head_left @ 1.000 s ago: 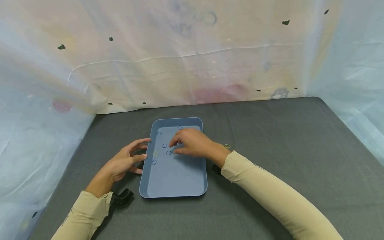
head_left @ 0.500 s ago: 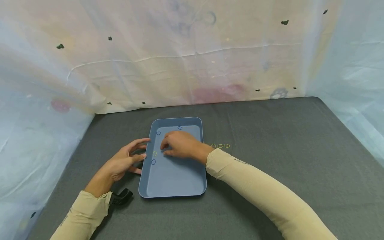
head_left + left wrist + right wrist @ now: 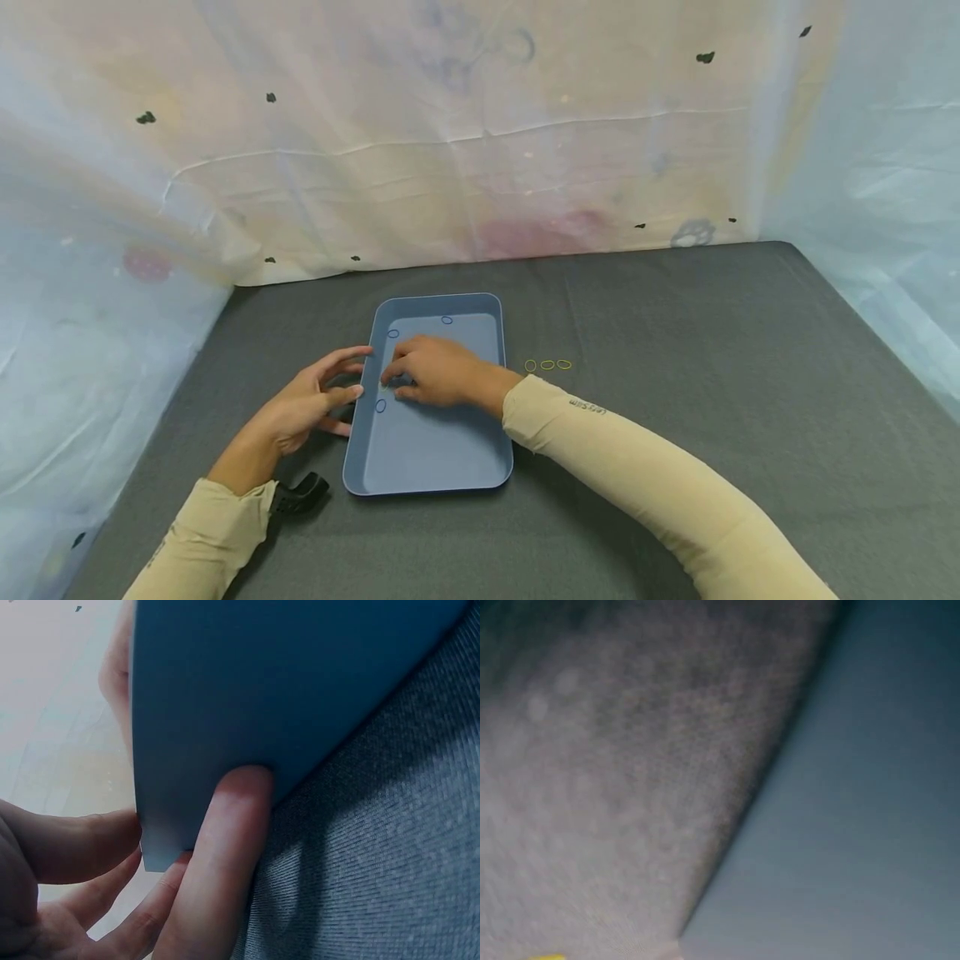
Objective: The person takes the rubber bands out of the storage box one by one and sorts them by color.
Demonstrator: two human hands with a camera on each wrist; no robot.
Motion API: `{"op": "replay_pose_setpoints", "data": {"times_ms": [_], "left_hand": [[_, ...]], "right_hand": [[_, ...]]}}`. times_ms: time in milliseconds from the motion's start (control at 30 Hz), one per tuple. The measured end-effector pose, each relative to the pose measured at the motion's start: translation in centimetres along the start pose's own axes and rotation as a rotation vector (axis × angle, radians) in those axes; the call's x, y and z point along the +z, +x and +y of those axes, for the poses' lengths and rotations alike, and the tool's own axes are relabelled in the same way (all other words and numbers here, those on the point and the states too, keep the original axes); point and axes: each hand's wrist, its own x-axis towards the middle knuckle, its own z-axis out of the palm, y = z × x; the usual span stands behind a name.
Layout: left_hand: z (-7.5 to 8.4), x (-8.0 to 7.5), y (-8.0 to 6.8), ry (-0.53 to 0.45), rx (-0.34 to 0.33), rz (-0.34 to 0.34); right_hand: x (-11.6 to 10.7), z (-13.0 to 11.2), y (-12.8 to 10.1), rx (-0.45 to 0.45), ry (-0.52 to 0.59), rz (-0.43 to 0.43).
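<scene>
Sliding leftward across the blue tray, right hand now reaching the yellow band by the tray's left wall, fingers curled down; pinch not discernible. Bracing that wall with left hand, fingers spread. Probably picking; needing a fine pinch next, then joining three yellow bands right of the tray.

Table covered in dark grey woven cloth, bounded at back and both sides by pale sheeting. Blue rectangular tray set flat on cloth, left of centre, long side running away from viewer. Three small yellow rubber bands laid in short row on cloth, just right of tray, apart from it.
</scene>
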Motion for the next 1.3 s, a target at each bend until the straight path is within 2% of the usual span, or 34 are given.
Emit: {"op": "replay_pose_setpoints", "data": {"times_ms": [100, 433, 667, 1033, 1167, 1300], "left_hand": [[0.0, 0.0, 0.0, -0.002, 0.001, 0.001], [-0.1, 0.1, 0.1, -0.006, 0.001, 0.004], [0.1, 0.3, 0.1, -0.002, 0.000, 0.005], [0.0, 0.2, -0.2, 0.011, -0.006, 0.015], [0.0, 0.1, -0.2, 0.013, -0.007, 0.016], [0.0, 0.1, -0.2, 0.010, -0.006, -0.001]], "right_hand": [[0.2, 0.0, 0.0, 0.005, -0.010, -0.012], [0.0, 0.1, -0.1, 0.008, 0.010, 0.044], [-1.5, 0.2, -0.2, -0.024, -0.037, -0.051], [-5.4, -0.5, 0.8, 0.061, 0.071, -0.135], [-5.0, -0.9, 1.5, 0.083, 0.129, -0.146], [-3.7, -1.0, 2.1, 0.099, 0.121, -0.156]]}}
